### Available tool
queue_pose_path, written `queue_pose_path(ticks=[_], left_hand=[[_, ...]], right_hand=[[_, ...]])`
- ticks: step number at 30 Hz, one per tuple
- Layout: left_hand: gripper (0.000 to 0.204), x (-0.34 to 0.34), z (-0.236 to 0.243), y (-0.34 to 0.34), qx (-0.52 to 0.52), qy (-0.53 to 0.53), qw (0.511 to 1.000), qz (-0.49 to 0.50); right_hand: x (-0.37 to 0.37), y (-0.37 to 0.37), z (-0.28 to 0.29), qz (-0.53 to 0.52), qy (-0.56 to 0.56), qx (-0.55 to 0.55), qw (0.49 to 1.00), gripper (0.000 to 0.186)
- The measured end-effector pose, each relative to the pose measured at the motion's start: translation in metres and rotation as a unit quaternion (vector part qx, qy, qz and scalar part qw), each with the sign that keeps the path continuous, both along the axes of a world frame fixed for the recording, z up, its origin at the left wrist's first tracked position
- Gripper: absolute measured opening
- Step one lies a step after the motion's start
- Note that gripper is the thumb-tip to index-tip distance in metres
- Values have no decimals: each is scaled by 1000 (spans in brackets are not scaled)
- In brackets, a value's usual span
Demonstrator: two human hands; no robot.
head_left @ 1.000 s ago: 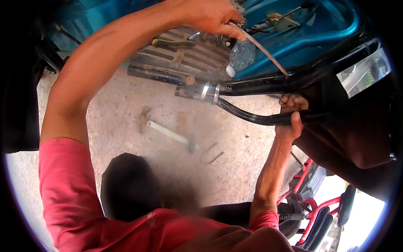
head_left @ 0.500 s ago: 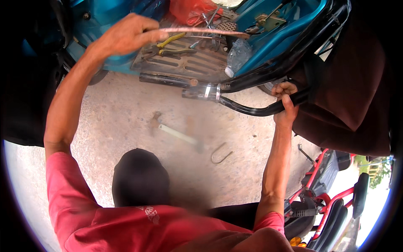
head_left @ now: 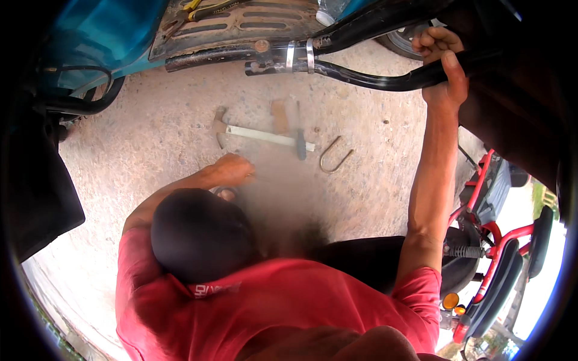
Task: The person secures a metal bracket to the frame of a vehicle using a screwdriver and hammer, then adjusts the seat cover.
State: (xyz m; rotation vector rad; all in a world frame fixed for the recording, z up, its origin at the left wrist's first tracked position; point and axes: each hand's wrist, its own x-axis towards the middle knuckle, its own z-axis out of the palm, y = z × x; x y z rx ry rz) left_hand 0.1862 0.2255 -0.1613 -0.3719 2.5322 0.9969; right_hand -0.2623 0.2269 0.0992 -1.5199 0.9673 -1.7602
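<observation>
Above the concrete floor (head_left: 150,156), the right hand (head_left: 442,66) clenched the black exhaust pipe (head_left: 373,77) — best kept steady there — while the left hand (head_left: 232,169) hovered empty, fingers loosely curled, just short of the hammer (head_left: 262,135), with the U-bolt (head_left: 334,157) lying beyond.

Bare, dusty concrete floor (head_left: 373,174) fills the middle of the frame, lit by daylight. A teal vehicle body (head_left: 102,30) sits at upper left. A red-framed machine (head_left: 490,271) with black padding stands at lower right, against bright overexposed ground.
</observation>
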Motion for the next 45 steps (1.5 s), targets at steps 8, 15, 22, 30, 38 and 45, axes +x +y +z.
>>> queue_pose_path(ticks=[8, 15, 22, 30, 38, 45], left_hand=[[17, -89, -26, 35, -18, 169, 982, -76], [23, -172, -63, 76, -6, 258, 964, -67], [22, -179, -47, 89, 110, 237, 959, 107], [15, -188, -7, 58, 56, 351, 934, 31], [23, -129, 177, -43, 422, 338, 810, 228], [21, -121, 245, -102, 513, 589, 532, 328]], right_hand=[[-1, 10, 0, 3, 7, 9, 1000, 56], [5, 6, -1, 0, 17, -2, 1000, 60], [8, 4, -3, 10, 10, -8, 1000, 60], [7, 2, -3, 25, 50, -15, 998, 59], [8, 4, -1, 6, 46, -23, 999, 62], [7, 5, 1, 20, 64, -13, 998, 64]])
